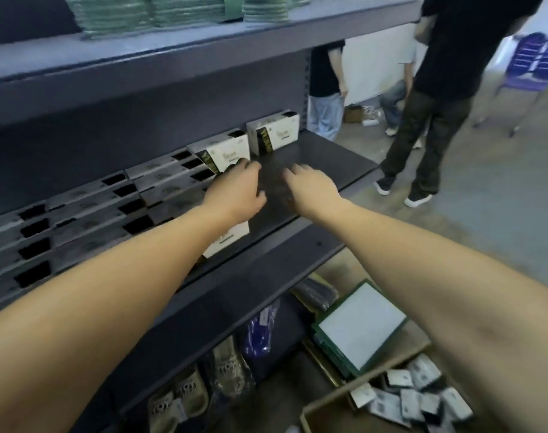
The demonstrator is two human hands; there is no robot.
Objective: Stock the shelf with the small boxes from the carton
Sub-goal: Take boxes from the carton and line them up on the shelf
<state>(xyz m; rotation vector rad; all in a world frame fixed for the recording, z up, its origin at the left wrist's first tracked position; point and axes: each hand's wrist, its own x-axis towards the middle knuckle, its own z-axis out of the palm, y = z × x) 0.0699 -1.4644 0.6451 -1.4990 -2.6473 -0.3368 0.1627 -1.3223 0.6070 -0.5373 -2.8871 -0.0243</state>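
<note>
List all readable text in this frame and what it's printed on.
"YUN...", gold letters on the black band of the white small box standing alone; the rest is blurred.
Same band on the white box at the left hand: unreadable.
Boxes in the brown cardboard carton: too blurred.

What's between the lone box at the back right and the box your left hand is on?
Only bare dark shelf separates lone box from the box under the left hand, per head view.

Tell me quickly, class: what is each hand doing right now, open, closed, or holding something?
Left hand: fingers on a small box on the shelf; grip cannot be told.
Right hand: open, holding nothing, over the shelf.
</note>
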